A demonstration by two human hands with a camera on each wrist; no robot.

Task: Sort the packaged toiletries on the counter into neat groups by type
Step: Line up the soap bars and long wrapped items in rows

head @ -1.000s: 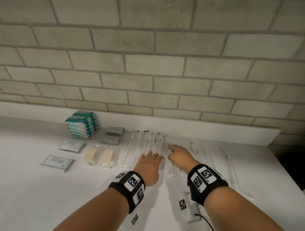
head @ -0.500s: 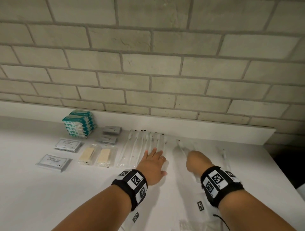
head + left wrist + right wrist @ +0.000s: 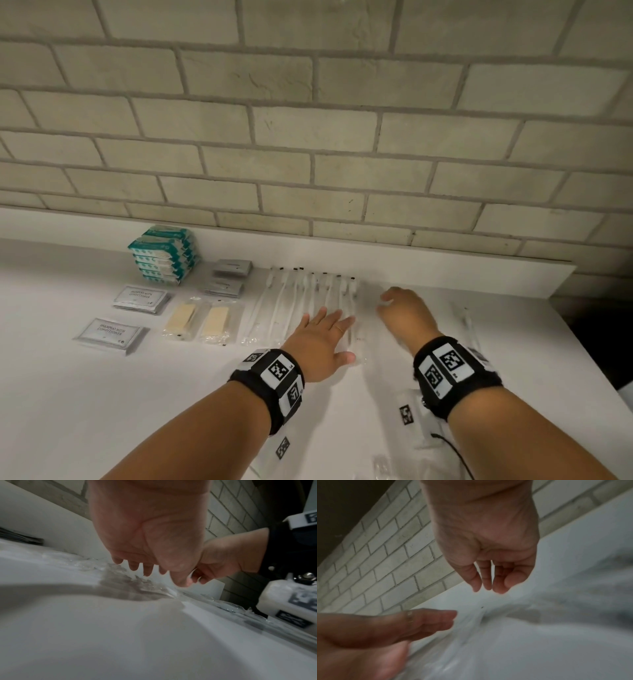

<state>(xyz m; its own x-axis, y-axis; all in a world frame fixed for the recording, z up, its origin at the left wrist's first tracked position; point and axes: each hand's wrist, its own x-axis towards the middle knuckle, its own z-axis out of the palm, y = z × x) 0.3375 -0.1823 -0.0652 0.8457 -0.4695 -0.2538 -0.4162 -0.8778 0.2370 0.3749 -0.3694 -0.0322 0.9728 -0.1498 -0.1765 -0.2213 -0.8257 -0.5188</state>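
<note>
A row of clear toothbrush packets [image 3: 308, 298] lies side by side on the white counter [image 3: 102, 394]. My left hand [image 3: 322, 337] lies flat on the row's near right part, fingers straight. Its fingertips [image 3: 147, 568] hover low over the plastic. My right hand [image 3: 400, 308] is just right of the row, fingers curled down over one more clear packet [image 3: 364, 301]. The right wrist view shows my right hand [image 3: 493, 588] with fingertips bunched against the thumb. Whether they pinch the plastic is unclear.
Left of the row lie two soap bars in wrap [image 3: 197, 320], grey sachets [image 3: 231, 269], shampoo sachets [image 3: 142, 298] and a teal stack of packs [image 3: 164, 255]. More clear packets lie at the right [image 3: 466, 318] and by my forearms [image 3: 387, 469]. A backsplash ledge [image 3: 445, 267] borders the counter.
My right hand went out to the right from beside the left hand, then came back left towards the row. The left hand stayed flat on the toothbrush packets.
</note>
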